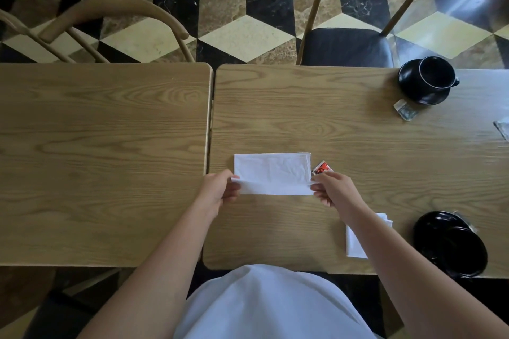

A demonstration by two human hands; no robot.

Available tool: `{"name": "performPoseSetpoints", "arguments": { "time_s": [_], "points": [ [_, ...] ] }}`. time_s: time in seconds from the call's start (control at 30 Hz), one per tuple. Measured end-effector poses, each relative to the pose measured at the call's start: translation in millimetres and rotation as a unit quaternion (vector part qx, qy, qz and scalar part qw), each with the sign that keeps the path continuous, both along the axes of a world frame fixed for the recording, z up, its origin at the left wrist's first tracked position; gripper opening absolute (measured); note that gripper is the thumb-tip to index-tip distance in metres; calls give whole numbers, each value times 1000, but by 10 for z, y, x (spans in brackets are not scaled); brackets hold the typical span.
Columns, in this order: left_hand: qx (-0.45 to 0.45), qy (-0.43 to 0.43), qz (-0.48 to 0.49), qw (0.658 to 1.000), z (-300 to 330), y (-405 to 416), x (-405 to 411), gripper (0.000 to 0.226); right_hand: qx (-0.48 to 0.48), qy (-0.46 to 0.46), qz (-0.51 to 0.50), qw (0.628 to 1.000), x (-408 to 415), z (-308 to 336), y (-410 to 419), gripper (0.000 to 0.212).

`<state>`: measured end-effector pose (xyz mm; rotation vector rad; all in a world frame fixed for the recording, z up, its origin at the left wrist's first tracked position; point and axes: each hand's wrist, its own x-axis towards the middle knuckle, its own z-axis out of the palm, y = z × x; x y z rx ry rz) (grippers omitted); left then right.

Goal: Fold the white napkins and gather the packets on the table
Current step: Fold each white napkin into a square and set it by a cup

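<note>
The white napkin [271, 173] lies flat as a long strip on the right-hand table [358, 132], near its left edge, and its near edge is lifted off the wood. My left hand [219, 191] pinches the napkin's near left corner, and my right hand [334, 190] pinches the near right corner. Just beside the napkin's right end, touching my right fingers, sits a red packet [322, 168]. A second folded napkin [358, 239] lies under my right forearm, next to a black saucer [451, 242] at the near edge. Farther off, a black cup [435, 71] stands on its saucer [421, 93] with a pale packet [405, 109] just beside it, and another packet [502, 129] shows at the right border. The left table [102, 159] stands just beside the right one.
</note>
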<state>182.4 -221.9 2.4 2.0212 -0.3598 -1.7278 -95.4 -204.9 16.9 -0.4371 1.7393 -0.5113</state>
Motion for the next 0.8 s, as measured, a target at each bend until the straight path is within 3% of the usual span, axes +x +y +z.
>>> {"name": "performPoseSetpoints", "arguments": {
  "time_s": [0.23,0.6,0.7,0.8],
  "points": [
    [31,-27,-7,999,-45,-406,-27,19,30,22,7,999,-11,-167,-458,15],
    [70,-51,-44,995,-397,-745,-46,13,76,7,-20,997,6,-513,-888,9],
    [35,-81,-48,995,-398,-715,-85,12,58,65,12,996,54,-480,-872,24],
    [-61,-183,-112,975,-351,-578,-160,6,-9,186,78,979,171,-353,-732,30]
  ]
}}
